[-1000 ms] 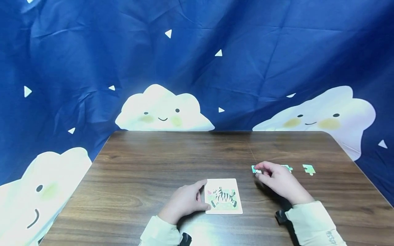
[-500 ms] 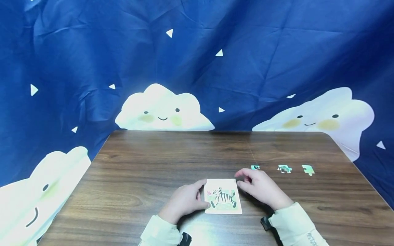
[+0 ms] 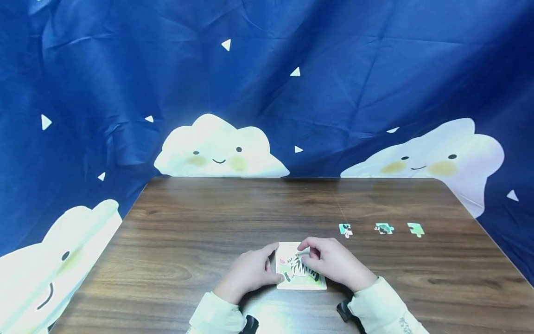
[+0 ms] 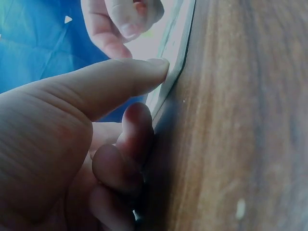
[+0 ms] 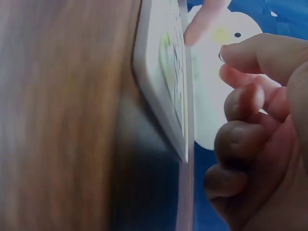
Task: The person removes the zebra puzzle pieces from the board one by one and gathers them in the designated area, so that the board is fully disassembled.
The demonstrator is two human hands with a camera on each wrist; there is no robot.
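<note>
A square puzzle board (image 3: 283, 284) with a cream rim and a zebra picture lies flat on the wooden table. My left hand (image 3: 252, 273) grips its left side, thumb at the near corner and index finger at the far corner. In the left wrist view the left thumb (image 4: 139, 77) presses the rim. Over the board's right half hovers my right hand (image 3: 333, 262), hiding part of the zebra. In the right wrist view the right hand's fingers (image 5: 240, 142) are loosely curled, with nothing seen between thumb and index finger.
Farther back on the right lie three loose puzzle pieces: a left piece (image 3: 345, 229), a middle piece (image 3: 384, 228) and a green right piece (image 3: 415, 229). A blue curtain (image 3: 317, 102) with white clouds hangs behind the table (image 3: 208, 213).
My right hand has left the leftmost puzzle piece and moved left and nearer, over the board. That piece, now in full sight, stays on the table. My left hand keeps its place.
</note>
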